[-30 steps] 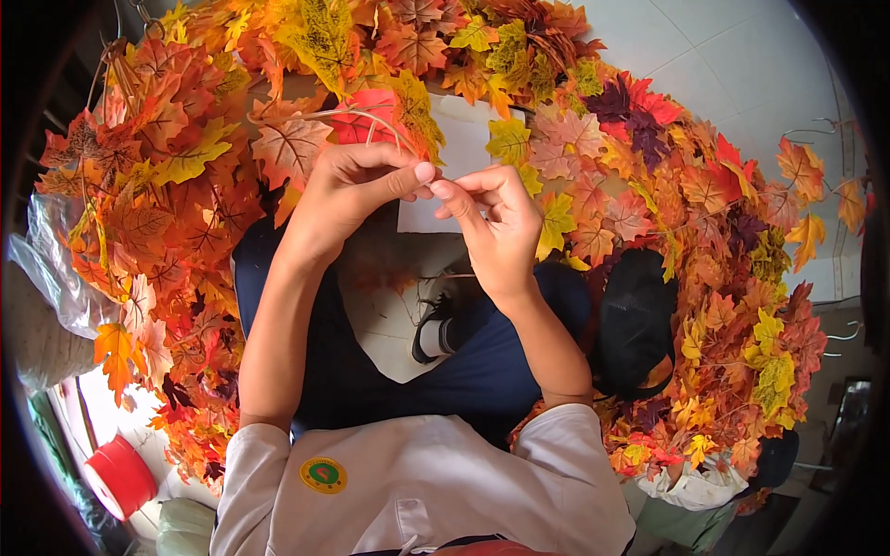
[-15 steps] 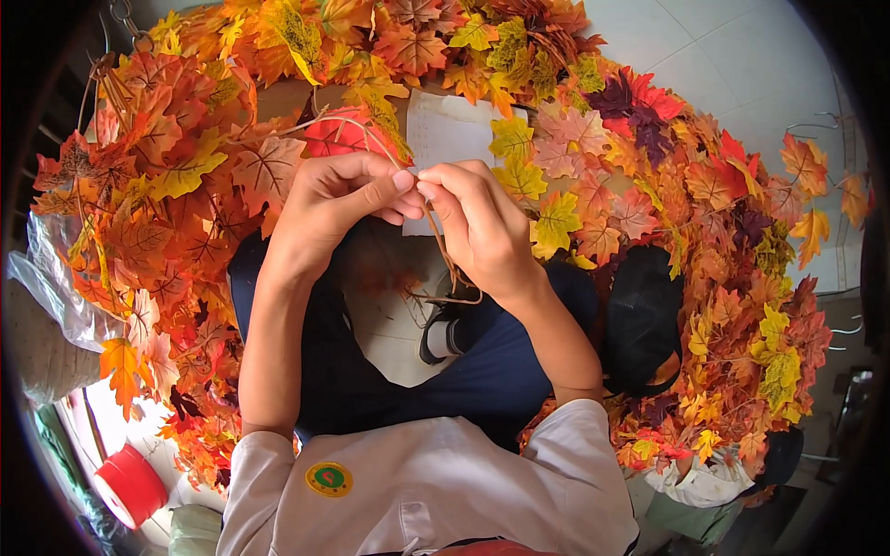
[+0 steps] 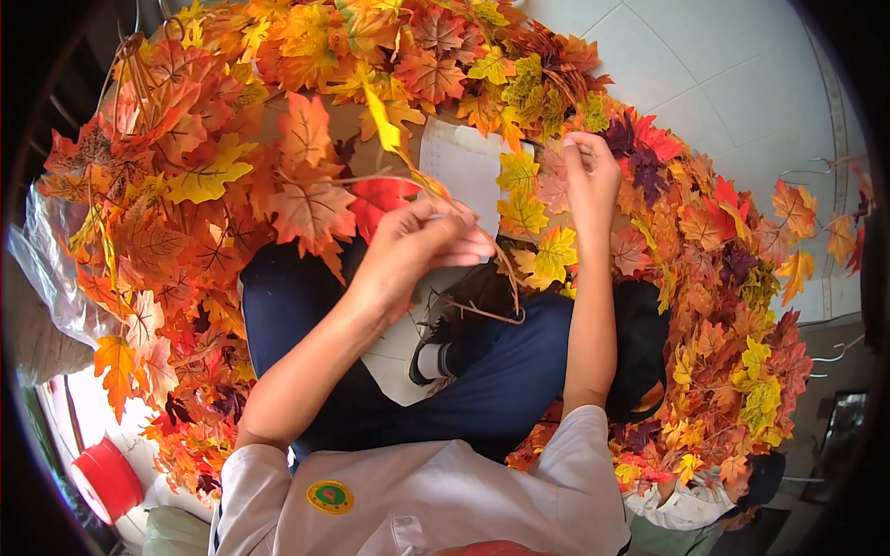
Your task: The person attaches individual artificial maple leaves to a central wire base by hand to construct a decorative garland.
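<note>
My left hand [image 3: 400, 255] is closed around the thin brown stem [image 3: 513, 275] of an artificial maple-leaf garland, above my lap. The stem's loose end curls down over my knees. Orange leaves [image 3: 315, 209] on this garland hang to the left of the hand, and a yellow leaf [image 3: 381, 120] sticks up beyond it. My right hand [image 3: 591, 173] is raised apart to the right, beside dark purple leaves [image 3: 634, 139]. Its fingers are pinched together; whatever they hold, if anything, is too small to make out.
Heaped orange, red and yellow leaf garlands [image 3: 167, 241] curve around me on both sides. A white paper sheet [image 3: 454, 162] lies ahead. Clear plastic [image 3: 69, 269] and a red spool [image 3: 107, 482] are at left. Metal hooks [image 3: 839, 350] show at right. Another person [image 3: 681, 505] is at lower right.
My hands were together at the stem and have come apart. The right has gone up and to the right; the left has moved slightly right and down, still holding the stem.
</note>
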`<state>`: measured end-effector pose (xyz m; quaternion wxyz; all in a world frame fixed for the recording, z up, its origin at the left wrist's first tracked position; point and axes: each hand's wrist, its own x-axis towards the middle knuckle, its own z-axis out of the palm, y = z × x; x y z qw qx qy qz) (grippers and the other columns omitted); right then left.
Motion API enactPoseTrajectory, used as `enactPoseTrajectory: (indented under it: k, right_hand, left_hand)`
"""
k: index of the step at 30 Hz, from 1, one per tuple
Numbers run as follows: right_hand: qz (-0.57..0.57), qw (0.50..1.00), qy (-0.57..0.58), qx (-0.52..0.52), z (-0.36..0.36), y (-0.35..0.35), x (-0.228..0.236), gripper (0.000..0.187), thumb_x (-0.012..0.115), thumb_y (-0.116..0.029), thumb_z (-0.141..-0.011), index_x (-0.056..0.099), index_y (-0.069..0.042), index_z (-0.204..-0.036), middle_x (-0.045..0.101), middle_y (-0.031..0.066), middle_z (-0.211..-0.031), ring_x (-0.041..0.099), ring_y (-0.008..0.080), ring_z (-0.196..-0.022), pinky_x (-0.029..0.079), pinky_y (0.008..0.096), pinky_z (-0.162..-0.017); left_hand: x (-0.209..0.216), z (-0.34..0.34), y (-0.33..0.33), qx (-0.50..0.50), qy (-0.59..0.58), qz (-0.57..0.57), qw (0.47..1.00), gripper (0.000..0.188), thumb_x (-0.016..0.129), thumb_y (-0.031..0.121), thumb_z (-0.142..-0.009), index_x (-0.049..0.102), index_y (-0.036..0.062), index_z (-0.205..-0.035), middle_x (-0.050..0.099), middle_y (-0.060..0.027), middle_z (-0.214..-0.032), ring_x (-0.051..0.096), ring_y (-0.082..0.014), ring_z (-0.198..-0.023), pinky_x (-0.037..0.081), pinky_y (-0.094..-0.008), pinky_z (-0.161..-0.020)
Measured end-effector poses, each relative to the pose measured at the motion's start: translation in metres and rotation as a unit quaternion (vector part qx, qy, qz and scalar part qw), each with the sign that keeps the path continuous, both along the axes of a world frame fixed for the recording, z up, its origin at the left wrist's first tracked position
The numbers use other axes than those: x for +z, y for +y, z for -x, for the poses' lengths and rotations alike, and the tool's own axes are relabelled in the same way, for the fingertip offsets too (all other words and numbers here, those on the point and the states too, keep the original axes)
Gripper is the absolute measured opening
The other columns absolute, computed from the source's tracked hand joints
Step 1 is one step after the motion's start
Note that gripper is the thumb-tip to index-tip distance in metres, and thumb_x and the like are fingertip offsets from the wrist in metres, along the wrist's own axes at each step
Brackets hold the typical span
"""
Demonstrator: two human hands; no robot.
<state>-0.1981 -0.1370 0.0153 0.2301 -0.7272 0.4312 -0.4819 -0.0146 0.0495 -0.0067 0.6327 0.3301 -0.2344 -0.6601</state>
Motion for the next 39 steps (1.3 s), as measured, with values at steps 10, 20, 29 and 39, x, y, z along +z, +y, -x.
enactPoseTrajectory:
  k: [10, 20, 29, 39]
  right_hand:
    - [0.022, 0.950, 0.234, 0.204, -0.130, -0.048, 0.000, 0.018, 0.065, -0.012, -0.088, 0.063, 0.004, -0.096, 0.068, 0.0098, -0.082, 0.065, 0.0144, -0.074, 0.051, 0.0280, -0.067]
    - [0.014, 0.970, 0.226, 0.089, -0.186, -0.116, -0.017, 0.017, 0.070, -0.013, -0.085, 0.067, 0.003, -0.085, 0.071, 0.0134, -0.077, 0.069, 0.0173, -0.068, 0.054, 0.0292, -0.064]
    - [-0.093, 0.971, 0.099, 0.196, -0.158, -0.085, 0.035, 0.020, 0.071, -0.010, -0.085, 0.066, 0.007, -0.095, 0.070, 0.0115, -0.085, 0.068, 0.0136, -0.076, 0.055, 0.0233, -0.068]
    - [-0.030, 0.975, -0.049, 0.216, -0.072, 0.009, 0.055, 0.023, 0.061, 0.003, -0.086, 0.060, 0.004, -0.109, 0.065, 0.0071, -0.095, 0.062, 0.0105, -0.085, 0.053, 0.0264, -0.076]
  left_hand:
    - [0.000, 0.001, -0.005, -0.102, 0.012, 0.037, 0.994, 0.017, 0.060, 0.014, -0.094, 0.062, -0.0010, -0.100, 0.068, -0.0118, -0.096, 0.068, -0.0182, -0.091, 0.054, -0.0262, -0.083]
    - [0.003, -0.025, -0.004, -0.155, 0.066, 0.020, 0.985, 0.019, 0.066, 0.022, -0.091, 0.067, 0.0043, -0.096, 0.071, -0.0090, -0.094, 0.070, -0.0186, -0.090, 0.055, -0.0274, -0.078]
    - [0.006, -0.036, -0.004, -0.085, 0.058, 0.025, 0.994, 0.018, 0.066, 0.021, -0.091, 0.066, 0.0029, -0.095, 0.070, -0.0101, -0.093, 0.070, -0.0163, -0.086, 0.055, -0.0253, -0.076]
    - [0.010, -0.042, 0.001, 0.048, -0.022, 0.029, 0.998, 0.015, 0.061, 0.018, -0.094, 0.066, 0.0043, -0.098, 0.069, -0.0065, -0.092, 0.068, -0.0145, -0.085, 0.052, -0.0263, -0.077]
